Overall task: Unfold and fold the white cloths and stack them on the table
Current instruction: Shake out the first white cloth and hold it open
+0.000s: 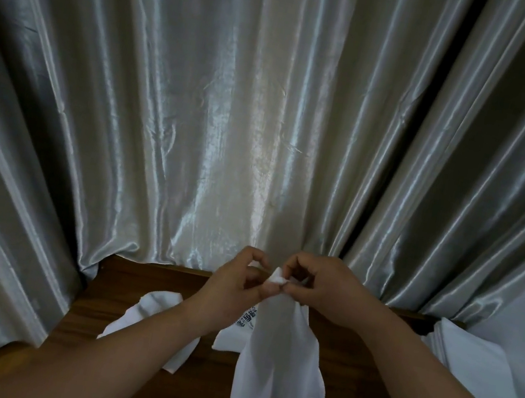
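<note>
Holding up a white cloth (273, 357) by one corner over the table (122, 279)
Soft, light and limp, so best taken at corners and drawn apart; pinched at the bunched top corner between thumb and finger of the right hand (326, 289), with the left hand (233, 284) curled close, seemingly nipping the same corner; hanging free above the wood

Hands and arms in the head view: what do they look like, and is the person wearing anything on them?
Two bare human arms. The left forearm and right forearm show no sleeve up to the bottom edge of the picture. The left hand and right hand wear no gloves; no ring, watch or bracelet shows.
</note>
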A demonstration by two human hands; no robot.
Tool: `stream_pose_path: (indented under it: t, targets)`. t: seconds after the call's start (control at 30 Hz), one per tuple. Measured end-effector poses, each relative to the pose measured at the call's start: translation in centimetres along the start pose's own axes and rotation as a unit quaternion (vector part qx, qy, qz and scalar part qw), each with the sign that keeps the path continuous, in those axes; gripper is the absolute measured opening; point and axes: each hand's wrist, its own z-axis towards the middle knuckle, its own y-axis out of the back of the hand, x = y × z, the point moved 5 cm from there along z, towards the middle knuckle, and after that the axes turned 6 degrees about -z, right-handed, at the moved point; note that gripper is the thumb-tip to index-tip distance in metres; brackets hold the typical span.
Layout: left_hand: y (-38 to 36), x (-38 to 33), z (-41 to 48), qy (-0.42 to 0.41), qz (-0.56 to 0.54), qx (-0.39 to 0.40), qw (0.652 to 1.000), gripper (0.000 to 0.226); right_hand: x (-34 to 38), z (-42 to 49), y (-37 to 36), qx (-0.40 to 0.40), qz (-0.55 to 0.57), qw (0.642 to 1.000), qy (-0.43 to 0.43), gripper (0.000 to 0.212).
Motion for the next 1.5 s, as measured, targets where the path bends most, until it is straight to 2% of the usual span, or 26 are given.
stream_pose_path:
  t: [0.13, 0.23, 0.3, 0.37, 0.47, 0.53, 0.6, 0.73, 0.9, 1.0, 1.1, 1.2, 1.3, 1.33, 1.4, 1.43, 1.5]
  targets:
    - [-0.1, 0.7, -0.7, -0.076, 0.142, -0.012, 0.987, 0.026, 0.9, -0.2, 1.7, -0.021, 0.004, 1.0, -0.01, 0.011]
    - [-0.8, 0.7, -1.0, -0.089, 0.113, -0.003, 0.99, 0.035, 1.2, -0.5, 2.6, -0.037, 0.025, 0.999, -0.018, 0.011]
    - [-0.9, 1.0, -0.8, -0.086, 0.095, -0.004, 0.992, 0.032, 1.3, -0.7, 2.9, -0.044, 0.027, 0.998, -0.02, 0.009]
    - [-0.8, 1.5, -0.4, -0.07, 0.09, 0.004, 0.993, 0.026, 1.4, -0.9, 3.4, -0.054, 0.032, 0.998, -0.022, 0.008]
    - [-0.6, 2.5, -0.2, -0.032, 0.123, 0.033, 0.991, 0.038, 1.4, -1.2, 4.4, -0.073, 0.052, 0.995, -0.034, 0.008]
    - [-0.3, 3.6, -0.1, -0.007, 0.175, 0.046, 0.983, 0.039, 1.4, -1.4, 5.4, -0.09, 0.058, 0.993, -0.04, 0.009]
    - [0.2, 5.2, -0.3, 0.028, 0.18, 0.046, 0.982, 0.039, 1.3, -1.6, 6.7, -0.116, 0.071, 0.99, -0.042, 0.009]
    - [1.1, 7.3, -1.2, 0.073, 0.154, 0.05, 0.984, 0.02, 0.4, -1.9, 8.9, -0.139, 0.093, 0.985, -0.044, 0.008]
    - [3.4, 9.7, -1.6, 0.121, 0.202, 0.059, 0.97, 0.039, 0.0, -2.4, 10.7, -0.16, 0.142, 0.977, -0.017, 0.01]
    - [4.9, 11.0, -1.9, 0.126, 0.23, 0.039, 0.964, 0.053, -0.2, -3.0, 11.6, -0.172, 0.146, 0.974, -0.017, 0.006]
    - [6.2, 10.7, -1.8, 0.105, 0.198, -0.013, 0.974, 0.06, -1.2, -3.4, 12.3, -0.171, 0.147, 0.974, -0.025, 0.006]
    - [7.5, 9.8, -1.8, 0.08, 0.164, -0.061, 0.981, 0.049, -2.9, -3.9, 13.0, -0.181, 0.13, 0.974, -0.038, 0.007]
    - [8.8, 8.0, -1.3, 0.053, 0.166, -0.067, 0.983, 0.032, -4.8, -4.2, 13.3, -0.172, 0.071, 0.981, -0.059, 0.017]
    - [9.3, 7.3, -1.0, 0.046, 0.167, -0.065, 0.983, 0.031, -5.5, -4.3, 13.2, -0.166, 0.049, 0.982, -0.071, 0.022]
    - [10.4, 6.0, -0.5, 0.027, 0.182, -0.083, 0.979, 0.052, -6.7, -4.5, 13.1, -0.151, 0.018, 0.984, -0.089, 0.034]
    - [10.9, 5.3, -0.2, 0.024, 0.193, -0.095, 0.976, 0.052, -7.1, -4.6, 13.0, -0.144, 0.008, 0.985, -0.093, 0.04]
    - [11.6, 3.6, 0.3, 0.012, 0.207, -0.1, 0.973, 0.036, -7.9, -4.8, 12.7, -0.125, -0.018, 0.986, -0.106, 0.044]
